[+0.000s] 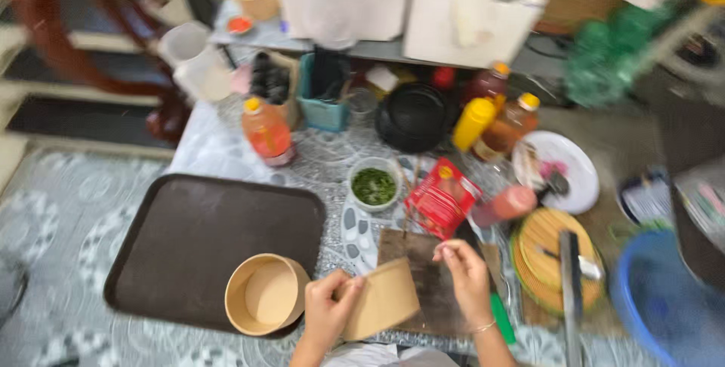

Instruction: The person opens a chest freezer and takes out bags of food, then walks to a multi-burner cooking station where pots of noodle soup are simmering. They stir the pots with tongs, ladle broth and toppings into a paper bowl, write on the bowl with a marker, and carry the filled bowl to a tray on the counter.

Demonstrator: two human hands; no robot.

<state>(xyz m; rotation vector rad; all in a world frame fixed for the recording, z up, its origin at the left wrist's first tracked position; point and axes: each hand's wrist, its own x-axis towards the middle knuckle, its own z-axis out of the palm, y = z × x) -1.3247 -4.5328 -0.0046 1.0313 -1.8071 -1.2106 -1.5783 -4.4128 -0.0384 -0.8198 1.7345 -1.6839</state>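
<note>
Head view: two bare hands at work beside a brown tray on a cluttered tabletop.

Nearest, the left hand (330, 313) has its grip closed around a tilted kraft paper bowl (383, 300), just right of the brown tray (189, 239); the right hand (465, 275) pinches something small and pale, too blurred to identify. A second paper bowl (264, 294) stands upright on the tray's near right corner. Beyond the tray's right edge sit a bowl of chopped greens (374, 185) and a red packet (442, 197); farther back, an orange-capped bottle (266, 131).
</note>
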